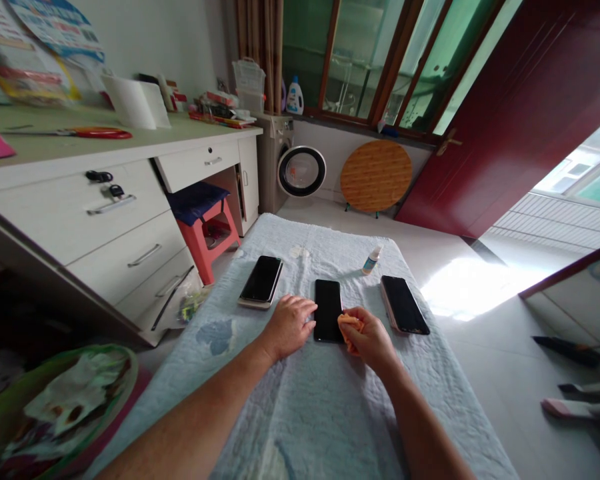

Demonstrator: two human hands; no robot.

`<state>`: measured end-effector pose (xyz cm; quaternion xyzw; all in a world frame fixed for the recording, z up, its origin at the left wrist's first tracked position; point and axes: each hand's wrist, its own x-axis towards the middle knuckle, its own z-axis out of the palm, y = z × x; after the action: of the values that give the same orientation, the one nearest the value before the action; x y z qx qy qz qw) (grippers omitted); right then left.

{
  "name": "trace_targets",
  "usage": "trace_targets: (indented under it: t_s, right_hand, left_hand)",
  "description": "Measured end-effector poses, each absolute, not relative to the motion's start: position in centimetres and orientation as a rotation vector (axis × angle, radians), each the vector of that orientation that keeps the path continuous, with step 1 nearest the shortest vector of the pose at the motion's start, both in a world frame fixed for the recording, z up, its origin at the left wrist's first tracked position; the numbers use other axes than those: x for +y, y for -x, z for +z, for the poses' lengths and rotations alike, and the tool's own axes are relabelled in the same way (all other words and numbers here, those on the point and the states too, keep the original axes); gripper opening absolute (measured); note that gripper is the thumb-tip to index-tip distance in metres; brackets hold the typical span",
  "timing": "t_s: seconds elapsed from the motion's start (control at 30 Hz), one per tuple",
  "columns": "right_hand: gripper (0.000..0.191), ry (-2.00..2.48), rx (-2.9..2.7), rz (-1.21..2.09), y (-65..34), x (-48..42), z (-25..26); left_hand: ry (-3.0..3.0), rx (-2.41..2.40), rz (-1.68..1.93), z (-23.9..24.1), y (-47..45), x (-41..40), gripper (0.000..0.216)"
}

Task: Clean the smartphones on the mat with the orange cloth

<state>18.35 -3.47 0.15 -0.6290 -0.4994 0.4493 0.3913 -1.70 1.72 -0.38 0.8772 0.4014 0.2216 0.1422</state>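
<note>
Three dark-screened phones lie on a light blue towel (305, 400). The middle phone (328, 307) sits between my hands. My left hand (289, 325) rests flat beside its left edge, fingers stretched out and touching it. My right hand (367, 337) is closed on a small orange cloth (351, 323) pressed at the phone's lower right edge. The left phone (262, 281) and the right phone (404, 304) lie untouched on either side. A small spray bottle (371, 261) lies on the towel beyond them.
A white desk with drawers (120, 220) stands at left, with a red stool (207, 233) tucked under it. A green basin of rags (55, 407) sits at lower left. A washing machine (290, 167), a round wooden tabletop (376, 175) and a red door (505, 113) are behind.
</note>
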Motion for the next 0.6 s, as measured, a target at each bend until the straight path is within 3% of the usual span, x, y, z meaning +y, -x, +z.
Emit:
trace_targets:
  t_s: [0.2,0.4,0.6]
  right_hand:
    - [0.038,1.571,-1.149,1.224,-18.2,-3.2,0.5]
    - [0.014,1.562,-1.743,0.729,-19.6,-3.9,1.6]
    - [0.016,1.467,-2.126,0.836,-20.1,-4.7,3.0]
  left_hand:
    - [-2.533,1.14,0.598,-0.3,1.7,1.6,0.036]
    - [-2.544,1.121,0.536,-0.5,1.7,1.6,0.041]
    - [-2.54,1.108,0.502,-0.9,1.7,1.7,0.04]
